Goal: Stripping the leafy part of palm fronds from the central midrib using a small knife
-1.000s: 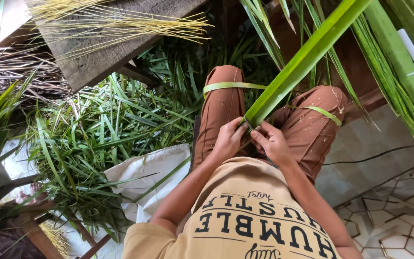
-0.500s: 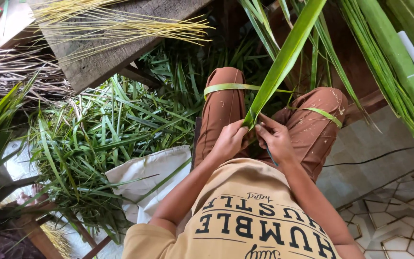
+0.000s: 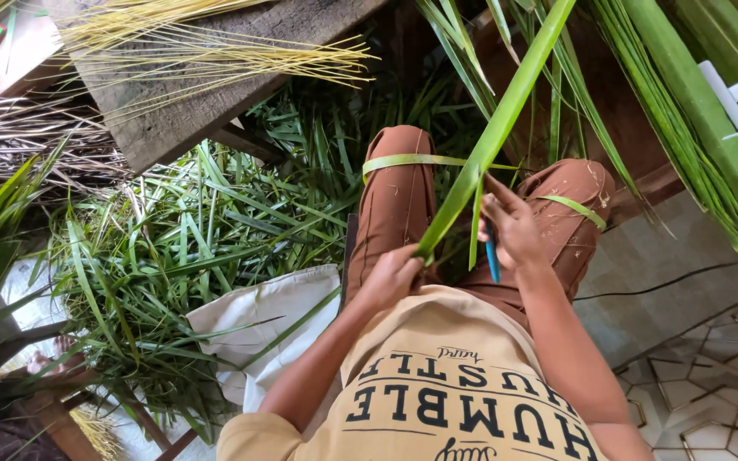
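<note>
The long green palm leaf [image 3: 493, 137], light, pliant and likely easy to tear, rises from the lap, its base clenched by the left hand [image 3: 393, 275], while the right hand [image 3: 512, 229] grips a blue tool [image 3: 491, 259] beside that leaf.

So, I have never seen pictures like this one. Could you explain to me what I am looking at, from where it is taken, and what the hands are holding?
There is no machine here. A camera worn on a person's head looks down at their own body and two bare hands. The person sits, wearing brown trousers. The left hand grips the lower end of a long green palm leaf that rises toward the top of the picture. The right hand holds a thin blue tool beside the leaf; what kind it is I cannot tell. On the ground lie a pile of cut green leaves and a white cloth. Yellow leaf ribs rest on a wooden plank.
</note>
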